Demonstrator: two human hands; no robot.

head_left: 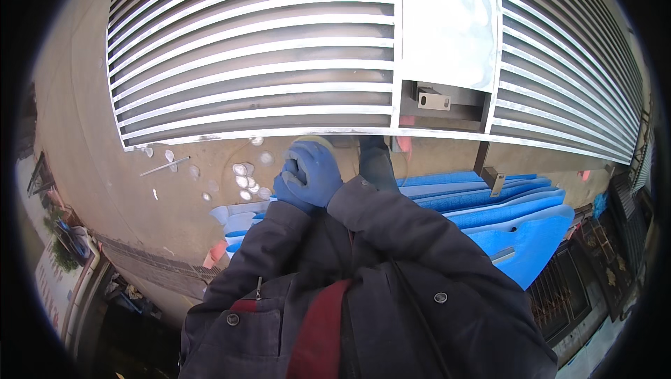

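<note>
Both my hands wear blue gloves and are drawn together in front of my chest. My right hand [319, 172] lies over the left one, its fingers curled and closed. Beneath it and to the left, my left hand [292, 196] is mostly covered; the fingers that show look bent in against the right hand. Whatever the hands hold, if anything, is hidden between them. A blurred yellowish edge [314, 139] shows just beyond the knuckles. Past the hands stands a large metal frame [258, 132] with white slats on either side of a pale panel [449, 23].
A bracket with two slots [433, 99] sits in the frame's opening. Blue folded sheets [489, 204] lie at my right, beside another metal bracket [495, 180]. Several whitish round scraps [244, 178] and a thin rod [165, 166] are on the floor to the left.
</note>
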